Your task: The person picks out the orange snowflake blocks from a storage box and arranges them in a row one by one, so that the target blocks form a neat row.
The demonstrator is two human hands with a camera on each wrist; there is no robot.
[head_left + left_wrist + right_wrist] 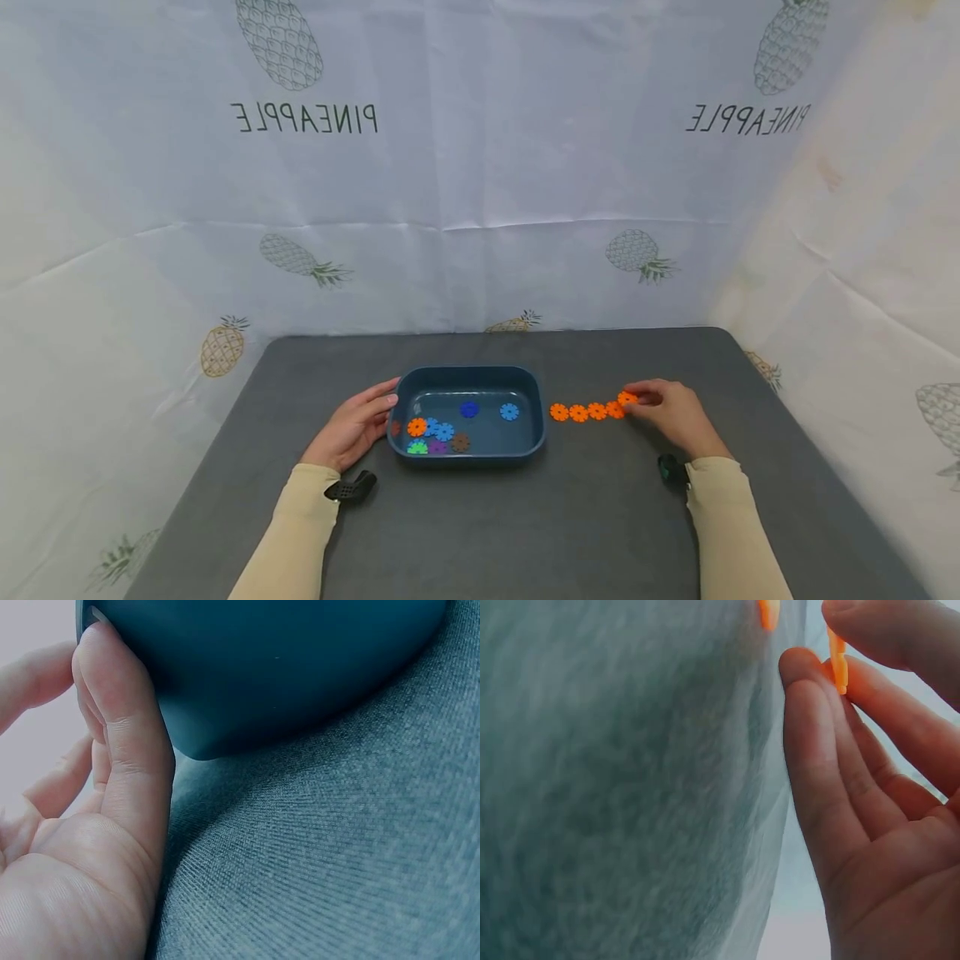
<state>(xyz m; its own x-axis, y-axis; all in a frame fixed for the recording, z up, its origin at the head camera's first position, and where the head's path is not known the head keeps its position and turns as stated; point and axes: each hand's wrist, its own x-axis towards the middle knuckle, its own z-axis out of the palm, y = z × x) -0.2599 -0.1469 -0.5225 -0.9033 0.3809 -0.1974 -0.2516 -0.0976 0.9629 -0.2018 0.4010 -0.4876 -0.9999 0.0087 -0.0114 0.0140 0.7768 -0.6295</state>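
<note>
A dark blue tray (465, 459) lies on the table, holding several small notched discs. My left hand (358, 425) holds its left side, thumb at the rim; in the left wrist view the thumb (124, 727) lies against the tray wall (262, 667). To the right of the tray, several orange notched discs (578, 413) form a row. My right hand (675, 414) pinches an orange notched disc (627, 398) at the row's right end. The right wrist view shows this disc edge-on (838, 664) between thumb and fingers; whether it joins its neighbour is unclear.
Inside the tray lie an orange disc (417, 427), a dark blue disc (468, 409), light blue discs (509, 412), a green disc (417, 447), a purple disc (437, 447) and brown ones (461, 442). White pineapple-print cloth (480, 167) hangs behind the grey table (525, 533).
</note>
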